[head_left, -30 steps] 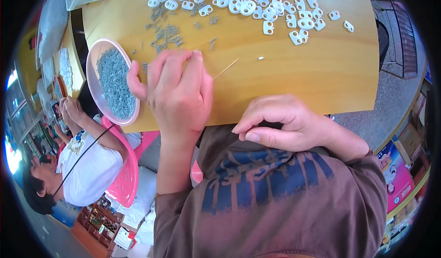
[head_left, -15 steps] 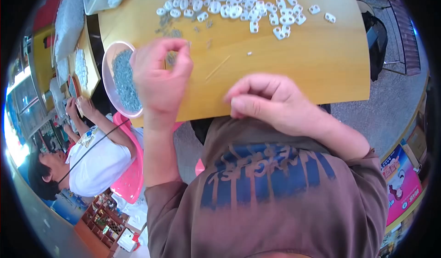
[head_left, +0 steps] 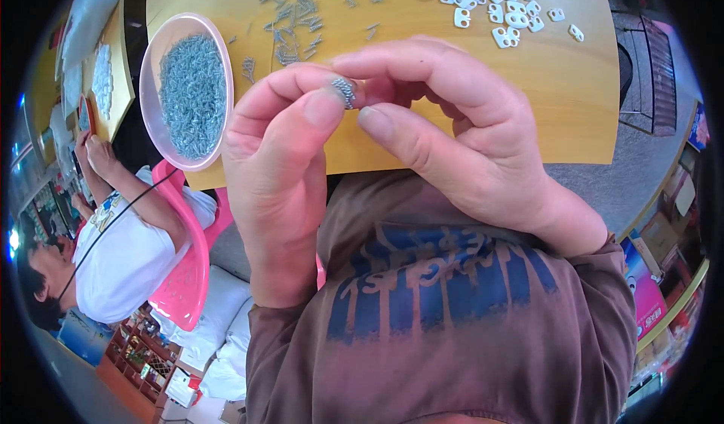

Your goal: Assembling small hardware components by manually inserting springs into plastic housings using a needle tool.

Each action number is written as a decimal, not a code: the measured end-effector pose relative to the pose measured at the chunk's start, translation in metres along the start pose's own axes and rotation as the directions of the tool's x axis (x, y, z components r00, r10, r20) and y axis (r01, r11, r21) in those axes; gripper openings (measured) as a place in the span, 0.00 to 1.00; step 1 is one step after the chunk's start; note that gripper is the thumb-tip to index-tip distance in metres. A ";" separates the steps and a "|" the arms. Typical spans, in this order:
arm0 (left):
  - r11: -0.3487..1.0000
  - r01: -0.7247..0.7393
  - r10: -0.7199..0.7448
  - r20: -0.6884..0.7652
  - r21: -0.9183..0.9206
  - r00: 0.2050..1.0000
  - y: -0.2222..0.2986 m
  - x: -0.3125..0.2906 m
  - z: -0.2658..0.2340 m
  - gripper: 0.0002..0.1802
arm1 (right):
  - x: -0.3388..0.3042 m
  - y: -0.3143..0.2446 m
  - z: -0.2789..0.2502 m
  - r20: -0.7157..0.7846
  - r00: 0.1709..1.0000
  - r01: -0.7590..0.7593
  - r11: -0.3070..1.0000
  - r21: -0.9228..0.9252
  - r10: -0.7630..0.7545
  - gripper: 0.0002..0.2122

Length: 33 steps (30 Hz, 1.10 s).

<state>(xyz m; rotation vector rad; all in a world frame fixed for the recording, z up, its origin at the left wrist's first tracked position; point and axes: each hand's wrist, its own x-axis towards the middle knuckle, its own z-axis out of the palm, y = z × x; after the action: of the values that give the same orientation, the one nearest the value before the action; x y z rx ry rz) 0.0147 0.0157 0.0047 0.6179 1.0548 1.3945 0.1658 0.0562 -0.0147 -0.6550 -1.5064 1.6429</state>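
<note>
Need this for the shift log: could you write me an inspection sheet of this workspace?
Surface: wood-look table, near edge in front of the person.
Job's things: pink bowl of small metal pieces at left; white two-hole parts toward the far side, some cut off by the picture's edge.
Clutter: loose metal pieces scattered right of the bowl.
Hands: left hand pinches a small metal bundle; right hand is close by, contact unclear.
Cables: thin black cord crossing in front of the co-worker; where it leads cannot be told.
Surroundings: co-worker in a white shirt on a pink chair, left; white sacks behind.
</note>
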 end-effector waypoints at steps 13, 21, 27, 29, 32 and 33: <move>0.997 0.034 -0.031 0.046 -0.071 0.998 0.001 -0.013 -0.013 0.11 | 0.009 -0.007 0.010 0.052 0.981 0.192 0.927 -0.322 -0.186 0.10; 0.989 0.077 -0.083 -0.044 -0.123 0.996 0.011 -0.029 -0.004 0.07 | 0.018 -0.023 0.015 0.176 0.903 0.426 0.760 -0.491 -0.392 0.11; 0.972 0.117 -0.127 -0.040 -0.202 0.991 0.005 -0.035 -0.002 0.07 | 0.014 -0.013 0.012 0.241 0.816 0.566 0.647 -0.511 -0.525 0.11; 0.971 0.121 -0.124 -0.003 -0.206 0.992 0.002 -0.036 -0.003 0.07 | 0.012 -0.014 0.010 0.211 0.849 0.523 0.713 -0.468 -0.485 0.10; 0.978 0.087 -0.094 -0.028 -0.188 0.995 0.005 -0.040 0.006 0.07 | 0.005 -0.013 0.008 0.124 0.926 0.378 0.874 -0.306 -0.357 0.09; 0.978 0.090 -0.097 -0.025 -0.187 0.995 0.005 -0.039 0.007 0.07 | 0.002 -0.013 0.007 0.079 0.962 0.273 0.946 -0.175 -0.263 0.08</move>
<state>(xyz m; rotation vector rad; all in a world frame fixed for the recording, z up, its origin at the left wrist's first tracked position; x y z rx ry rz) 0.0240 -0.0201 0.0207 0.4043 0.9552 1.4062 0.1619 0.0542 -0.0008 -0.4799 -1.7205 1.3350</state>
